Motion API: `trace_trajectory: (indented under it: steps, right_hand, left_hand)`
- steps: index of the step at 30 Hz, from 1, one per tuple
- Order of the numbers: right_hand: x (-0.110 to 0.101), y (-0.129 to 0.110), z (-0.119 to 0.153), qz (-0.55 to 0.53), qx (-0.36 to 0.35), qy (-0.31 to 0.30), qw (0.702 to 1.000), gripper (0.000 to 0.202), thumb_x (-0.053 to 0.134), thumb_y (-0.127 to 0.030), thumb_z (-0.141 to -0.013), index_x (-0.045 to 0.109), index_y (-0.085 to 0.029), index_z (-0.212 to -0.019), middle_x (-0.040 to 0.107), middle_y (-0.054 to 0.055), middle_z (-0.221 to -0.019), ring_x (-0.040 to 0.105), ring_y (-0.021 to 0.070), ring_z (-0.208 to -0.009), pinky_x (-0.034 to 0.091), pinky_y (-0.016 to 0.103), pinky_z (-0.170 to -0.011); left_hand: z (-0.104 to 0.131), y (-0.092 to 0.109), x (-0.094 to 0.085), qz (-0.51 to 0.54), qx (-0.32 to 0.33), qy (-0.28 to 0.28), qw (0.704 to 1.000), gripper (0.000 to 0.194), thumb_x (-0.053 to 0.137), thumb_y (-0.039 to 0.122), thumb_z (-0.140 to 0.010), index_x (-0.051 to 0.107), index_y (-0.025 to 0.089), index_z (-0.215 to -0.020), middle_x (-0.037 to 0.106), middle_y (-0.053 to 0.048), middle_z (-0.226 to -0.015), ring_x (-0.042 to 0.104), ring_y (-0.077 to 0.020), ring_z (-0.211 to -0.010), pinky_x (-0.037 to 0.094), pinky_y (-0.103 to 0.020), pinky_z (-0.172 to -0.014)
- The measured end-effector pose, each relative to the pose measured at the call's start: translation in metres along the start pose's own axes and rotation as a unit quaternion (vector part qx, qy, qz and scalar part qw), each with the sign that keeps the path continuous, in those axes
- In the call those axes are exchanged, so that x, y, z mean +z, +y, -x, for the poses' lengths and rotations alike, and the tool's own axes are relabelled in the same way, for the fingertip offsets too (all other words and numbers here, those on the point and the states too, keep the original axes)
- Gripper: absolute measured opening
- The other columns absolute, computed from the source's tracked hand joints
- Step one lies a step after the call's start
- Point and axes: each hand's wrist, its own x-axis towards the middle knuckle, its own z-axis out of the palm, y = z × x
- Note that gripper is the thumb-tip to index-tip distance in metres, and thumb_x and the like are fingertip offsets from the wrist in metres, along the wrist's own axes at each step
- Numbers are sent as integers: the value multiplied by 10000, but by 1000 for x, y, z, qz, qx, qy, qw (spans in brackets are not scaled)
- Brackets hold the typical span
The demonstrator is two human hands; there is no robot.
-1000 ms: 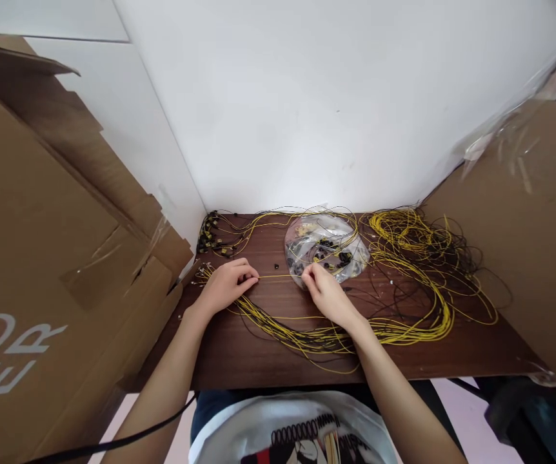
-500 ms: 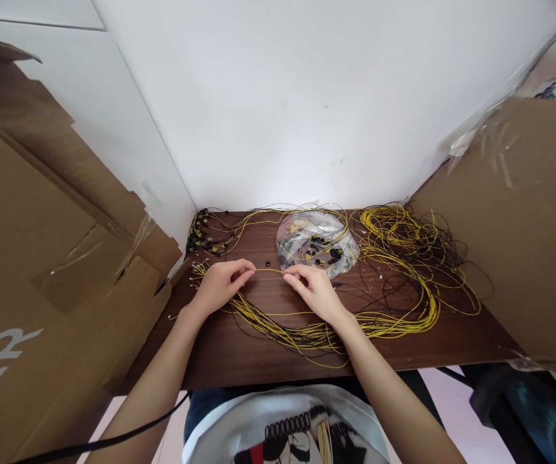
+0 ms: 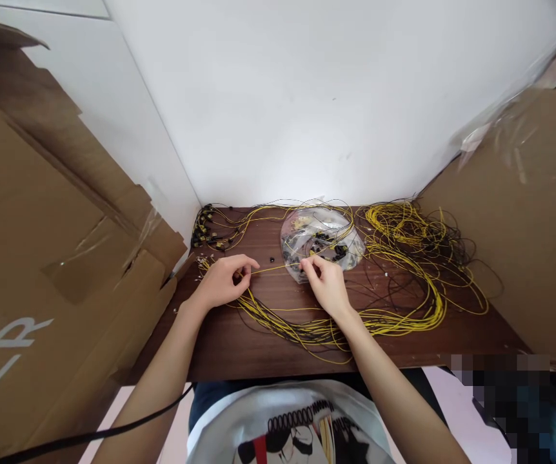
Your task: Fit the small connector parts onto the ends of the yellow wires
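A thin yellow wire (image 3: 275, 268) runs between my two hands above the brown tabletop. My right hand (image 3: 327, 283) pinches its right end between thumb and fingertips, in front of a clear plastic bag (image 3: 290, 241). My left hand (image 3: 224, 281) is loosely curled around the wire's other side, with a small gap between thumb and index finger; the exact contact is hidden. Under both hands lies a long bundle of yellow and black wires (image 3: 287, 328). Small metal-tipped wire ends (image 3: 204, 263) stick out beyond my left hand.
Black connectors (image 3: 205, 229) on wires lie in the back left corner. A tangled wire coil (image 3: 394, 222) lies at the back right. Small dark parts fill the bag, and one black piece (image 3: 272, 260) lies loose. Cardboard (image 3: 65, 238) walls the left side, more cardboard (image 3: 515, 245) the right.
My right hand has moved right and slightly away from me, so a longer stretch of yellow wire shows between the hands. My left hand's fingers have loosened a little. The view has shifted slightly.
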Motion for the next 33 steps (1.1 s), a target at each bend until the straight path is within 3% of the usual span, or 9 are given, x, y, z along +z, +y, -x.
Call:
trace_trajectory:
  steps: [5,10,17,23,25,29,33]
  right_hand:
    - [0,0,0,6,0,-16,1000,340,406,-354,-910,619,-160,-731,560,-3,-594,477,132,-543,311,226,-554]
    - [0,-1,0,-7,-19,-25,999,325,428,-346,-908,621,-155,-730,526,-14,-569,453,122,-530,302,222,-547]
    - [5,0,3,9,-79,-66,995,244,496,-315,-884,638,-172,-748,519,-17,-580,457,123,-548,298,223,-557]
    - [6,3,2,3,-38,-19,999,257,502,-323,-878,626,-171,-713,491,-27,-540,435,116,-520,296,227,-546]
    - [5,3,1,-1,-24,-9,1000,265,501,-328,-877,625,-169,-706,482,-30,-531,426,112,-511,295,225,-542]
    - [4,3,1,-8,-10,-1,1000,287,499,-335,-875,617,-163,-677,475,-32,-521,419,106,-503,294,225,-538]
    - [3,1,2,-33,-11,10,999,292,495,-345,-874,627,-156,-695,464,-36,-516,412,102,-495,298,223,-530]
  left_hand:
    - [-2,3,-3,25,14,9,1000,328,388,45,-675,584,160,-911,564,-18,-829,474,-127,-673,393,-242,-651]
    - [-3,-4,-1,50,-18,53,997,303,328,22,-668,554,151,-824,476,3,-679,436,-129,-620,351,-248,-603]
    - [-3,-5,2,69,-38,43,996,311,358,11,-625,554,152,-820,453,15,-657,428,-118,-594,317,-224,-534]
    - [-2,-6,1,66,-1,19,998,329,368,2,-548,543,152,-781,524,-8,-766,467,-134,-692,363,-240,-619]
    - [-3,-5,1,61,2,23,998,297,378,6,-572,543,153,-770,527,-6,-755,467,-132,-681,361,-238,-612]
    - [-5,-2,1,54,-20,74,996,178,396,94,-764,561,154,-793,560,-8,-736,506,-133,-678,379,-239,-634]
    - [-4,-4,1,20,-51,112,992,202,395,196,-854,593,156,-853,597,-7,-721,541,-131,-662,386,-234,-646]
